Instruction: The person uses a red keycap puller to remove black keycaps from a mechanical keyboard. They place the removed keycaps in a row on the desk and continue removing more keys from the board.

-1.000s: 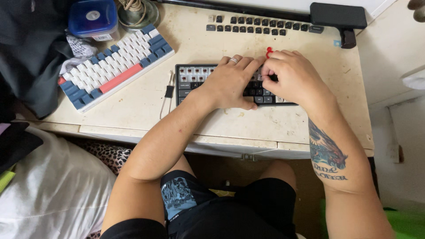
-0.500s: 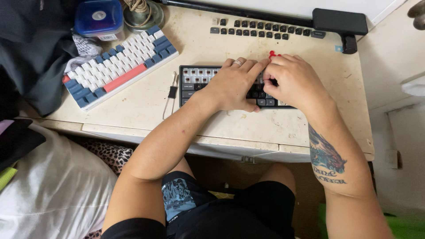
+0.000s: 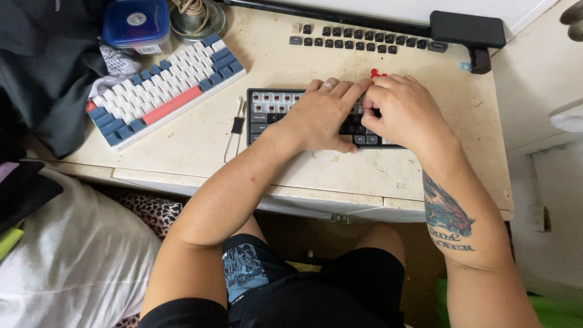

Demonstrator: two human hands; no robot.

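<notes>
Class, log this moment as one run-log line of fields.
left hand: resting on dark keyboard | right hand: pinching red tool over keys | loose keycaps: rowed behind

Both hands rest on a dark keyboard [image 3: 273, 112] lying on a worn, stained cream table [image 3: 182, 146]. The left hand [image 3: 322, 115], a ring on one finger, lies flat over the middle keys. The right hand [image 3: 407, 112] is curled just beside it, fingertips pinched over a key, with a small red tool [image 3: 376, 73] showing at its far edge. A wire keycap puller [image 3: 234, 127] lies just left of the keyboard. Farther left sits a white, blue and coral keyboard [image 3: 164, 91], tilted. Loose dark keycaps [image 3: 364, 39] stand in two rows near the far edge.
</notes>
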